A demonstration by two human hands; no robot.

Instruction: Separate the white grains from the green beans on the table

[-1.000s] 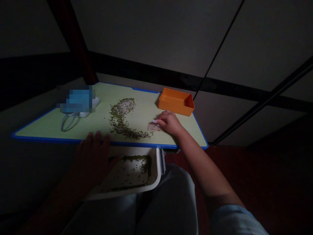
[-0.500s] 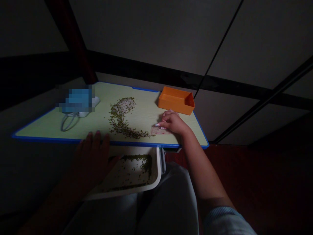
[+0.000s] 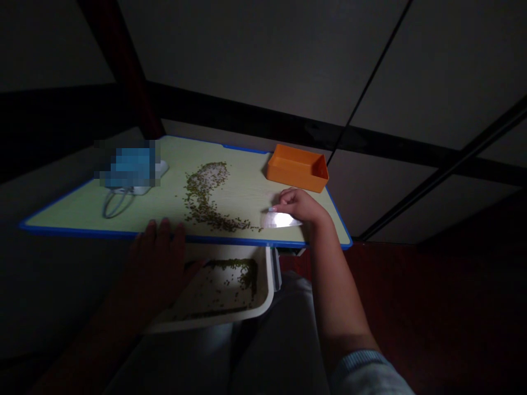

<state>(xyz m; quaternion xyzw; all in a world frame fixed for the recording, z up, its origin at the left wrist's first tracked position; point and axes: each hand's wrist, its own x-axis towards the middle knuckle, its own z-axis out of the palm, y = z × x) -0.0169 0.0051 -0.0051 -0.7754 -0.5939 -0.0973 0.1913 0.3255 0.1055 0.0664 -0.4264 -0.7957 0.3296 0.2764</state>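
Observation:
My right hand [image 3: 300, 206] is closed on a thin, clear plastic piece [image 3: 280, 220] that stands against the tabletop and shines in the light. Its exact kind I cannot make out. Left of it, small green beans or grains [image 3: 200, 200] lie in a curved band on the pale table [image 3: 247, 189]. My left hand [image 3: 158, 255], in shadow, rests with fingers stretched out at the blue front edge. Below that edge, partly behind this hand, is a white bin [image 3: 267, 285] with more green grains along its inner sides.
An orange open box [image 3: 297, 170] stands at the table's back right. At the left lies a white device with a looped cable [image 3: 119, 203] and a blurred-out blue area. Cabinet panels [image 3: 255, 60] rise behind the table.
My right hand has shifted slightly right with the plastic piece, which now catches a bright glare. The left hand and the grains look the same.

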